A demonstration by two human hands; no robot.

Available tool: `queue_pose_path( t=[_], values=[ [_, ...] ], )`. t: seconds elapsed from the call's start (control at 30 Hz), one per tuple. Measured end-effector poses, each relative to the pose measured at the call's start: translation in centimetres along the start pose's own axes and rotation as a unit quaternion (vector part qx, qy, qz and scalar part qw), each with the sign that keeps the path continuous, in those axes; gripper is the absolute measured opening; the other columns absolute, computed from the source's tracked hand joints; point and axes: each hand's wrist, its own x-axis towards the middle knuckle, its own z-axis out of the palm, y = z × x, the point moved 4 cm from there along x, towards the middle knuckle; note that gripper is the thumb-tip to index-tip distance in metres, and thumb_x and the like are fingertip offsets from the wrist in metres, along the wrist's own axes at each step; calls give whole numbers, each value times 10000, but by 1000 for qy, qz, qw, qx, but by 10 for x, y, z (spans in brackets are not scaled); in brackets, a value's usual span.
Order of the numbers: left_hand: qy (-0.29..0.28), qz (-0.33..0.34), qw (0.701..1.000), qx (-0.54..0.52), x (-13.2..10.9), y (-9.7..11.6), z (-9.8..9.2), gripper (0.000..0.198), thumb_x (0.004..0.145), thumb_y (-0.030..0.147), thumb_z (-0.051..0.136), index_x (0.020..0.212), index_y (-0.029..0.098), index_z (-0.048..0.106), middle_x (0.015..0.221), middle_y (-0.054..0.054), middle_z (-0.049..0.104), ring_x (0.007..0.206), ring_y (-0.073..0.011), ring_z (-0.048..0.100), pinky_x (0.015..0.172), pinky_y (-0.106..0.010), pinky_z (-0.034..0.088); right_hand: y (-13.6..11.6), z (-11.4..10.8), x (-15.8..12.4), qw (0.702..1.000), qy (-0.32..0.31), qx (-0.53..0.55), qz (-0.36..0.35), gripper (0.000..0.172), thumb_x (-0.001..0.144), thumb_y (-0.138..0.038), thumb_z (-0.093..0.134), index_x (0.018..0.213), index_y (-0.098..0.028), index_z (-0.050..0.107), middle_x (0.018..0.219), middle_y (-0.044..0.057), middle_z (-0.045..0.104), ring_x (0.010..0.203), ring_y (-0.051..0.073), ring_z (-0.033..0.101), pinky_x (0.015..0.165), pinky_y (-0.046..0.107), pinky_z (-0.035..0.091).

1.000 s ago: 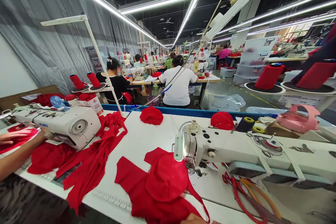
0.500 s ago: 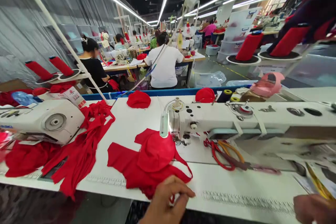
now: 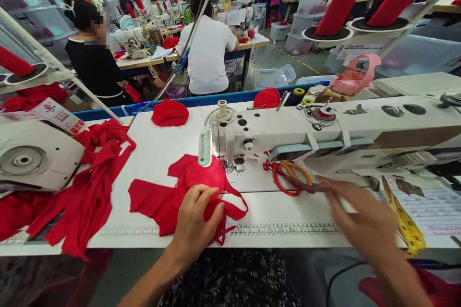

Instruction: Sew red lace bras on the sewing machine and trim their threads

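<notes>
A red bra piece [image 3: 153,204] with a rounded cup and a looped strap lies on the white sewing table, partly beneath the sewing machine head [image 3: 234,141]. My left hand [image 3: 196,218] is on its near side, fingers bent and red cloth between thumb and fingertips. To the right of the needle area rest scissors [image 3: 296,187] with red and orange handles, their blades pointing right. My right hand [image 3: 360,218], blurred by motion, has its fingertips at the blades and covers their far end. Whether it grips them is unclear.
A heap of red fabric strips [image 3: 103,184] and a second machine [image 3: 39,156] stand left. Red cups lie behind, one a loose round piece [image 3: 170,112]. A yellow tape measure [image 3: 406,228] hangs over the right front edge. Two co-workers sit ahead, one in a white shirt [image 3: 207,55].
My right hand has come from the lower right corner to the scissors' blades. My left hand has moved up onto the bra piece. The view has tilted down.
</notes>
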Motion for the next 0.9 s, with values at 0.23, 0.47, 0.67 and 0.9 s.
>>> queue_pose_path(
  t=[0.23, 0.47, 0.67, 0.9],
  values=[
    [-106, 27, 982, 153, 26, -20, 28, 288, 819, 48, 509, 1060, 177, 601, 1050, -86, 599, 945, -250, 561, 802, -394, 506, -74, 121, 28, 942, -229, 132, -207, 560, 833, 71, 381, 1247, -224, 615, 1191, 70, 675, 1095, 192, 602, 885, 357, 478],
    [-44, 61, 994, 75, 47, -42, 21, 327, 925, 20, 287, 1061, 169, 544, 911, -74, 595, 845, -210, 560, 743, -343, 485, -85, 139, 31, 903, -263, 121, -317, 305, 978, -68, 454, 1220, -163, 614, 1163, 74, 702, 1094, 170, 595, 929, 352, 408],
    [-83, 162, 978, 98, 54, -45, 38, 157, 984, 204, 469, 1047, 186, 612, 852, -44, 568, 790, -184, 526, 690, -298, 440, -87, 137, 28, 914, -252, 126, -291, 309, 969, -51, 458, 1203, -164, 625, 1164, 60, 695, 1085, 162, 595, 985, 389, 367],
    [-80, 260, 937, 216, 50, -36, 40, 314, 945, 45, 392, 1008, 186, 665, 785, -27, 586, 752, -170, 507, 875, -395, 405, -85, 138, 24, 918, -240, 118, -292, 275, 984, -72, 459, 1184, -158, 627, 1137, 52, 701, 1045, 154, 593, 976, 392, 346]
  ],
)
